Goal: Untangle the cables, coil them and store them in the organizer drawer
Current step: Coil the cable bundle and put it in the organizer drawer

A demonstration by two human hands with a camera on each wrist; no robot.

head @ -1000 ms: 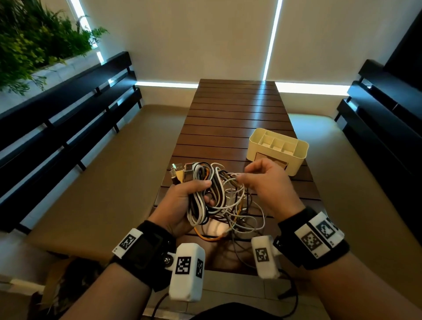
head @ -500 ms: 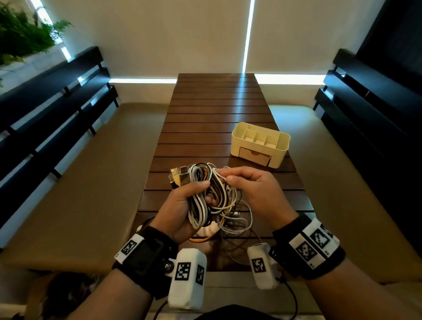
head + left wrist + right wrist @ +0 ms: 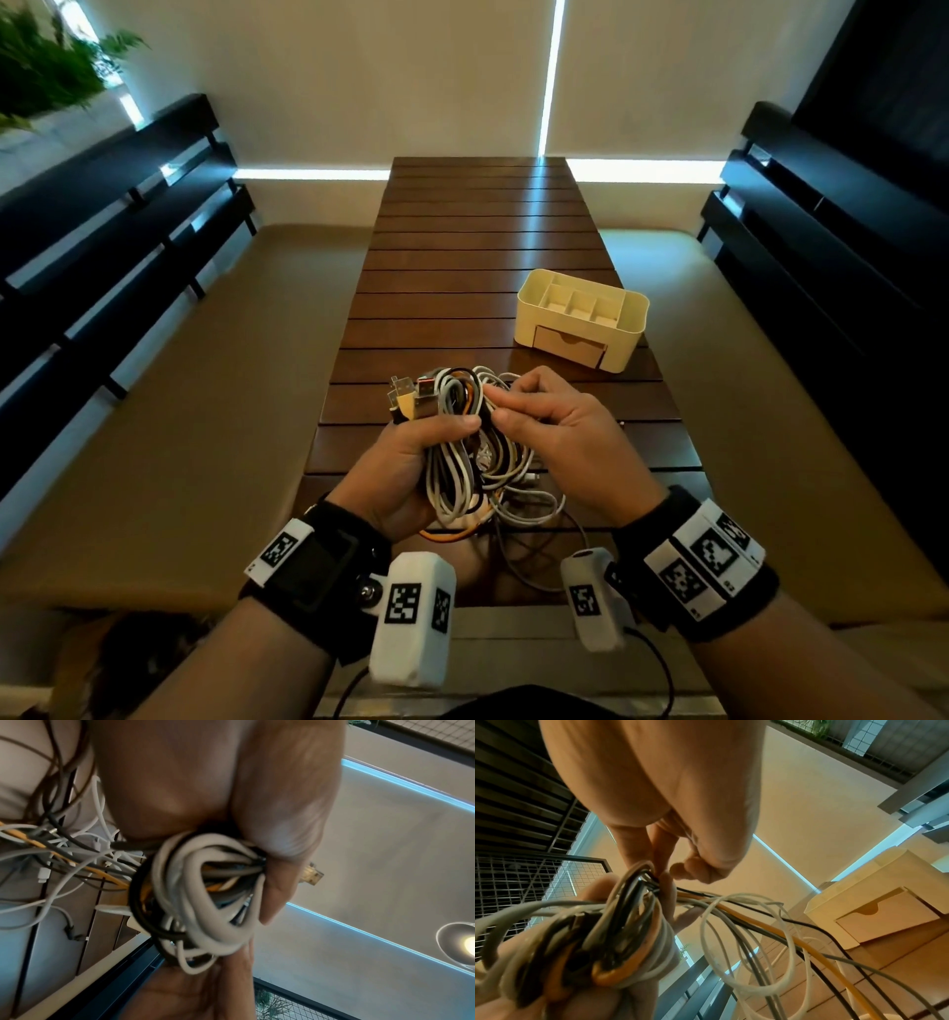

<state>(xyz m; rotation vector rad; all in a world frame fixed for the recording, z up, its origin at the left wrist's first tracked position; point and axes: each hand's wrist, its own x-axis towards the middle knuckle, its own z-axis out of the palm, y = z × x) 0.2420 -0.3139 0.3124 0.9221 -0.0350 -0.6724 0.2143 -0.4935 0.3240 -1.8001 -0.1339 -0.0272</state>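
Observation:
A tangled bundle of white, grey, black and orange cables (image 3: 464, 452) hangs above the near end of the slatted wooden table (image 3: 477, 246). My left hand (image 3: 411, 452) grips the bundle (image 3: 203, 898) around its middle, thumb across the front, with several USB plugs (image 3: 408, 398) sticking out above the fist. My right hand (image 3: 539, 416) pinches strands at the top right of the bundle (image 3: 628, 923), fingers curled. Loose loops trail down to the table. The cream organizer (image 3: 583, 318) with its shut drawer (image 3: 567, 347) stands behind my right hand, also in the right wrist view as the organizer (image 3: 885, 902).
Padded benches (image 3: 195, 411) with dark slatted backrests run along both sides of the table. A green plant (image 3: 46, 67) hangs at the upper left. The far half of the table lies beyond the organizer.
My right hand has moved in closer to the left hand and now pinches strands against the top of the bundle. The head view has shifted rightward and down.

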